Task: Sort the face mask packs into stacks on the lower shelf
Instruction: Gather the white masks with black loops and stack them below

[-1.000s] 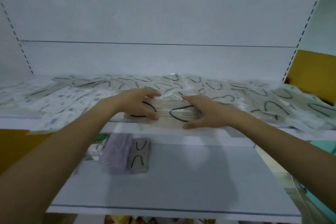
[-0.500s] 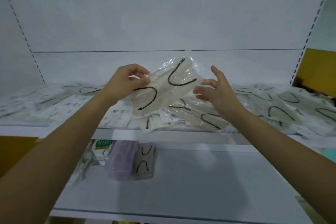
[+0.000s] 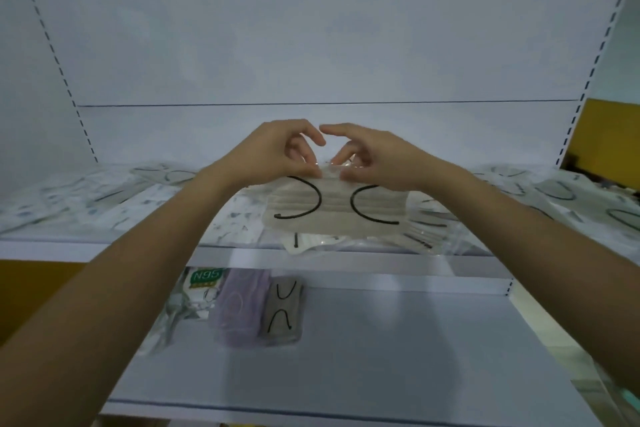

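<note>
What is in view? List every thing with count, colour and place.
held mask pack: one, beige with black loops, above upper shelf front
loose mask packs: many, beige and white-patterned, across upper shelf
green-labelled mask pack: one, white, lower shelf, left
lilac mask pack: one, beside it
beige mask pack: one, black loops, right of lilac
left hand, right hand: fingers pinch held pack's top edge

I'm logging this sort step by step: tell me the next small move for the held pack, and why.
Probably lower the held pack onto the beige pack on the lower shelf. The left hand and right hand pinch its top edge above the upper shelf, and its beige masks with black loops look the same.
</note>
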A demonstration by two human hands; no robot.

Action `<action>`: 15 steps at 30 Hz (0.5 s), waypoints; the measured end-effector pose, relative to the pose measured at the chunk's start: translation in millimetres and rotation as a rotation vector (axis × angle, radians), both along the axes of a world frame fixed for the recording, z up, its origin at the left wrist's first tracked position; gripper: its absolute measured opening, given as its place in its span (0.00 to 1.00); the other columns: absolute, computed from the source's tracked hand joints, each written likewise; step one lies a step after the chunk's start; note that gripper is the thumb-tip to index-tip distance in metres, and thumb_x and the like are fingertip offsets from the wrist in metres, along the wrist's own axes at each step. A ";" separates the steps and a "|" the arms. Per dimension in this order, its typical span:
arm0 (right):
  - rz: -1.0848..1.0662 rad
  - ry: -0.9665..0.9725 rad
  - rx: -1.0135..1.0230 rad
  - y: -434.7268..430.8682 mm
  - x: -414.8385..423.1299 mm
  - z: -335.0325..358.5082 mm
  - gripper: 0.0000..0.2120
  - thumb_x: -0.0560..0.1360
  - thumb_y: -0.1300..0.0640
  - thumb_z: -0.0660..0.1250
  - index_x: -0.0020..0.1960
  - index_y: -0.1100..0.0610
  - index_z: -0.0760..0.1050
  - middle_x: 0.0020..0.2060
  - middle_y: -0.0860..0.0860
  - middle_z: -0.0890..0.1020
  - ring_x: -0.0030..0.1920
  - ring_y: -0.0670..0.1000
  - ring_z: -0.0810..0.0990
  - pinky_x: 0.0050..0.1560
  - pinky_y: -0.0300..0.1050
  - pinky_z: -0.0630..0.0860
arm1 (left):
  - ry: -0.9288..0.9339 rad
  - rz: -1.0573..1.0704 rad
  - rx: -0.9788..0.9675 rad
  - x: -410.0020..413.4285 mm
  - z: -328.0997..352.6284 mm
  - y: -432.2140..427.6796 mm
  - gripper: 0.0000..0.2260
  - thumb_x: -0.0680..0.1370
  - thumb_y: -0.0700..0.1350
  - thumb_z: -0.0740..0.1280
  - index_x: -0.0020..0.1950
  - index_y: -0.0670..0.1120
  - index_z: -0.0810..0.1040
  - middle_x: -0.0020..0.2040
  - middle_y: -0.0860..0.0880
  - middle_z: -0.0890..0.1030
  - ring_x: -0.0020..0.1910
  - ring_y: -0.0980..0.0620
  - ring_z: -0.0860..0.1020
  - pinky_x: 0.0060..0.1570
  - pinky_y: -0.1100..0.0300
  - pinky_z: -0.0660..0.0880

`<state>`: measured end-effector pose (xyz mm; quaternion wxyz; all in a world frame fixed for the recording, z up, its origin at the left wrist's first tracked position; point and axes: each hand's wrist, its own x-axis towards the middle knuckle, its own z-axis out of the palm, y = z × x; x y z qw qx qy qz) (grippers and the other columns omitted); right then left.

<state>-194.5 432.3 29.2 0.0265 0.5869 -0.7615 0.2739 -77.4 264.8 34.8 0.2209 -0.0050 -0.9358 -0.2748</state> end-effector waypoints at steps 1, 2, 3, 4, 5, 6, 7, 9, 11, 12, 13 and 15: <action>-0.007 -0.032 -0.042 -3.0 -0.6 -2.8 0.31 0.75 0.60 0.68 0.72 0.44 0.59 0.47 0.41 0.79 0.42 0.47 0.77 0.46 0.27 0.69 | 0.093 0.051 -0.077 -1.5 -0.1 -1.9 0.15 0.69 0.45 0.75 0.52 0.54 0.75 0.44 0.55 0.83 0.46 0.58 0.80 0.50 0.63 0.73; -0.020 -0.083 -0.120 -3.8 -3.0 -6.7 0.31 0.75 0.61 0.67 0.71 0.43 0.59 0.46 0.41 0.78 0.42 0.49 0.77 0.48 0.31 0.71 | 0.220 0.124 -0.169 -2.5 -1.2 -5.0 0.18 0.70 0.47 0.75 0.57 0.53 0.74 0.50 0.55 0.82 0.51 0.58 0.79 0.54 0.63 0.70; -0.041 -0.144 -0.215 -2.7 -6.3 -10.7 0.31 0.75 0.63 0.66 0.71 0.42 0.60 0.46 0.41 0.78 0.41 0.50 0.77 0.49 0.34 0.72 | 0.356 0.193 -0.224 -2.0 -3.9 -8.2 0.23 0.70 0.49 0.74 0.63 0.52 0.72 0.57 0.53 0.78 0.57 0.58 0.75 0.59 0.64 0.67; -0.071 -0.209 -0.314 -0.7 -9.2 -15.4 0.30 0.75 0.63 0.66 0.71 0.43 0.60 0.46 0.42 0.77 0.39 0.47 0.76 0.48 0.35 0.73 | 0.466 0.229 -0.194 -0.6 -7.8 -10.3 0.26 0.72 0.50 0.73 0.67 0.51 0.69 0.62 0.51 0.73 0.61 0.58 0.70 0.62 0.65 0.63; -0.107 -0.275 -0.412 1.2 -11.8 -20.2 0.29 0.76 0.63 0.65 0.71 0.44 0.61 0.46 0.44 0.76 0.36 0.44 0.74 0.44 0.32 0.73 | 0.512 0.231 -0.074 1.7 -11.6 -9.1 0.27 0.73 0.50 0.71 0.70 0.53 0.66 0.67 0.50 0.68 0.65 0.58 0.66 0.64 0.66 0.60; -0.142 -0.346 -0.506 2.0 -13.1 -24.8 0.27 0.77 0.63 0.64 0.71 0.45 0.62 0.47 0.45 0.75 0.35 0.42 0.73 0.41 0.29 0.72 | 0.500 0.205 0.095 3.1 -15.3 -5.8 0.26 0.75 0.50 0.69 0.70 0.58 0.63 0.70 0.50 0.63 0.68 0.57 0.64 0.66 0.65 0.60; -0.170 -0.415 -0.590 1.4 -13.6 -29.5 0.25 0.77 0.64 0.63 0.70 0.45 0.64 0.47 0.46 0.75 0.36 0.43 0.73 0.40 0.28 0.72 | 0.441 0.151 0.266 2.7 -19.8 -1.0 0.24 0.76 0.51 0.67 0.69 0.62 0.61 0.71 0.52 0.60 0.69 0.59 0.63 0.67 0.63 0.61; -0.211 -0.489 -0.680 -2.9 -12.4 -38.4 0.20 0.77 0.65 0.62 0.65 0.47 0.70 0.50 0.51 0.75 0.41 0.47 0.74 0.41 0.32 0.73 | 0.294 0.022 0.509 -1.9 -30.8 11.4 0.21 0.78 0.49 0.65 0.66 0.64 0.62 0.68 0.59 0.62 0.63 0.67 0.67 0.62 0.62 0.68; -0.225 -0.508 -0.695 -8.0 -8.2 -44.7 0.15 0.77 0.65 0.61 0.58 0.49 0.73 0.53 0.54 0.75 0.44 0.50 0.75 0.44 0.37 0.76 | 0.235 -0.052 0.594 -12.7 -40.9 18.6 0.19 0.77 0.44 0.67 0.64 0.59 0.69 0.63 0.59 0.70 0.57 0.65 0.74 0.55 0.64 0.73; -0.217 -0.522 -0.699 -9.9 -6.1 -47.4 0.14 0.77 0.65 0.61 0.56 0.48 0.74 0.53 0.54 0.75 0.44 0.50 0.76 0.43 0.38 0.76 | 0.244 -0.060 0.618 -19.3 -44.6 19.4 0.17 0.76 0.41 0.69 0.61 0.56 0.72 0.62 0.57 0.73 0.55 0.60 0.77 0.53 0.64 0.76; -0.205 -0.539 -0.707 -10.6 -4.4 -49.0 0.13 0.77 0.65 0.61 0.55 0.48 0.74 0.54 0.54 0.76 0.43 0.49 0.75 0.42 0.38 0.76 | 0.260 -0.046 0.631 -25.0 -47.8 20.0 0.16 0.74 0.41 0.70 0.57 0.57 0.74 0.62 0.53 0.74 0.55 0.55 0.78 0.55 0.60 0.77; -0.207 -0.551 -0.741 -9.1 -2.9 -50.7 0.13 0.77 0.66 0.61 0.54 0.48 0.74 0.53 0.54 0.75 0.42 0.47 0.74 0.40 0.34 0.75 | 0.268 0.008 0.680 -33.3 -51.8 20.0 0.16 0.72 0.43 0.73 0.53 0.61 0.76 0.64 0.47 0.73 0.59 0.48 0.77 0.60 0.50 0.75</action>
